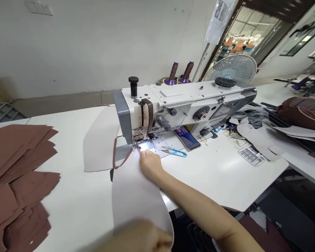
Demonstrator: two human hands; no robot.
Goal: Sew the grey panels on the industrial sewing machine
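A pale grey panel (pixel 136 196) with a brown edge stretches from the sewing machine (pixel 183 108) toward me. Close to the lit presser foot (pixel 138 145), my right hand (pixel 150 162) is closed at the panel's upper right edge, its fingertips partly hidden. My left hand (pixel 141 236), smeared by motion, curls round the panel's near edge at the bottom of the view. Beyond the needle, another pale section (pixel 98 147) lies on the table, and a narrow brown strip (pixel 114 154) runs between the two. Blue thread snips (pixel 177 152) rest right of my right hand.
Stacked brown pieces (pixel 18 175) cover the table's left side. A phone (pixel 187 138) leans under the machine arm. Two thread cones (pixel 173 73) stand behind the machine, near a fan (pixel 232 68). Scraps (pixel 257 138) and brown material (pixel 301 112) lie at the right.
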